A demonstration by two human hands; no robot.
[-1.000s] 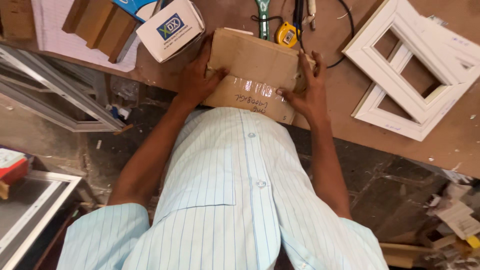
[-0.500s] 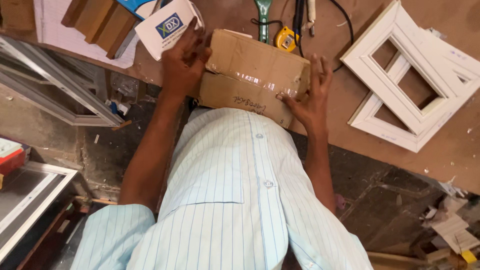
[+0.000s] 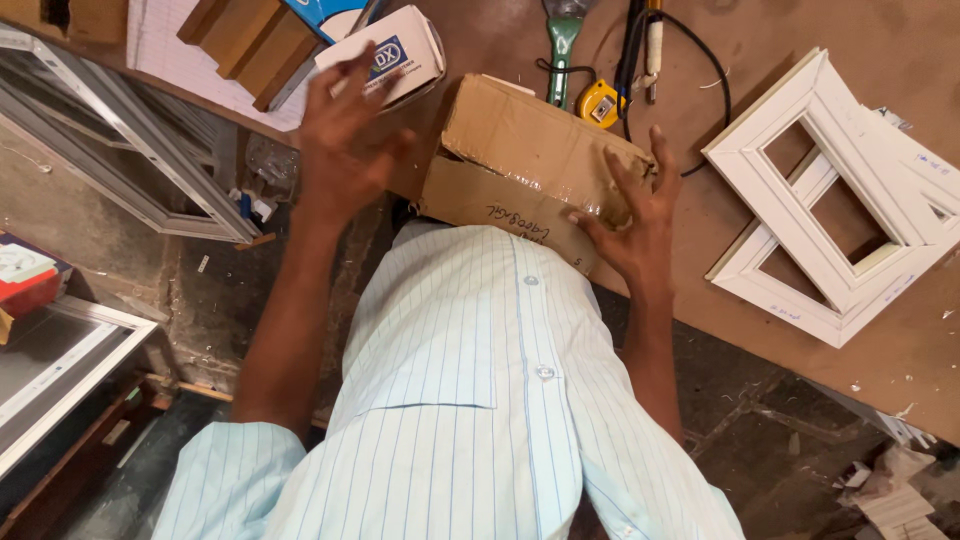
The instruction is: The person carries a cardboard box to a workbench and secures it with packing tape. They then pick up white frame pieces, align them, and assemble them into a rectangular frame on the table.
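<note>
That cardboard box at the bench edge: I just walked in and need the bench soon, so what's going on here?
A person in a striped shirt stands at a brown workbench with a taped cardboard box at its near edge. The right hand rests on the box's right end, fingers spread. The left hand is lifted, open, off the box, in front of a small white carton. White frames, a yellow tape measure and tools lie beyond.

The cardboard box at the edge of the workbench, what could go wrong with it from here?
1. The cardboard box sits at the bench edge against the person's shirt, and only the right hand is on it; the left hand is lifted off. It might tip or slide off.
2. The left hand hovers by the small white box and could knock it.
3. The tape measure and black cable lie right behind the box; pushing it could shove them.
</note>
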